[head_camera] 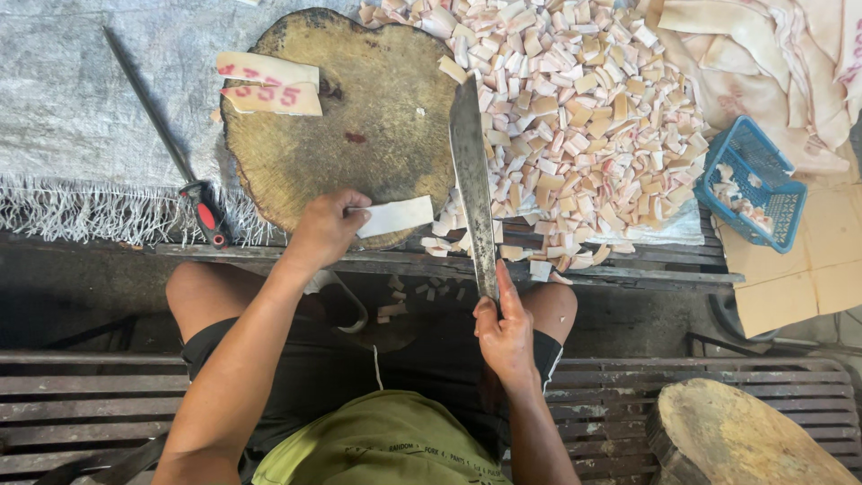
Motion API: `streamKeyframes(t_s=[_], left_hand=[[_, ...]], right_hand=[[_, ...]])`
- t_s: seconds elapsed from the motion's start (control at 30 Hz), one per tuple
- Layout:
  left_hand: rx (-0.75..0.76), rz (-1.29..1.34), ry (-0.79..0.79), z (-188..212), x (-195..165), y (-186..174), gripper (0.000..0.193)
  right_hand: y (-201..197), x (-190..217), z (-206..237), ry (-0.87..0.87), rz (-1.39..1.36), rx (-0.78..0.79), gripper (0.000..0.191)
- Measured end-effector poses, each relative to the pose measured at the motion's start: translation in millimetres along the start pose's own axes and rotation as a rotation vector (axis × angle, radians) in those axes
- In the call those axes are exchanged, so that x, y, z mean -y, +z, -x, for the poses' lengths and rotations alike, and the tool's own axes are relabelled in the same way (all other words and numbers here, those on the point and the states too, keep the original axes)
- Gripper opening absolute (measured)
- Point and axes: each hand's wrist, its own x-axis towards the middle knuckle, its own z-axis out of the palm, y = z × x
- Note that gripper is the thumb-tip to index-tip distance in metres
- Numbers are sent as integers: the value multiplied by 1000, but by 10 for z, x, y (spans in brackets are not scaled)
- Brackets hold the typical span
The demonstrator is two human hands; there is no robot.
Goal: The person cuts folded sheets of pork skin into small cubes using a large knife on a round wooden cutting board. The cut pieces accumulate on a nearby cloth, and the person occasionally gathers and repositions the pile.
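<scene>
Left hand [325, 226] pinches a pale strip [395, 216] at the near edge of the round block [359, 108], fingers curled shut on one end of it. Right hand [505, 334] has its grip closed around the handle of the cleaver [472, 180]; blade points away from the body, edge-up over the block's right rim, just beside the strip. Heap of cut pale cubes [584, 117] spreads right of the block on the counter [81, 108]. Two more strips [269, 83] lie on the block's far left. Sharpening steel [162, 135] with red-black handle lies left. Blue basket [750, 180] sits far right, some pieces inside.
</scene>
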Motion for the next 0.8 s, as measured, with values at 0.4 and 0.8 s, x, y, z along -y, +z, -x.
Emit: streamKeyframes(t_s=[0.4,0.8], left_hand=[[-134,20,-35,277,27,0,26],[-112,-68,-10,6,46,85,27]], right_hand=[[178,91,51,-483,446,-17,70],[128,70,103,-454,243,-132,65]])
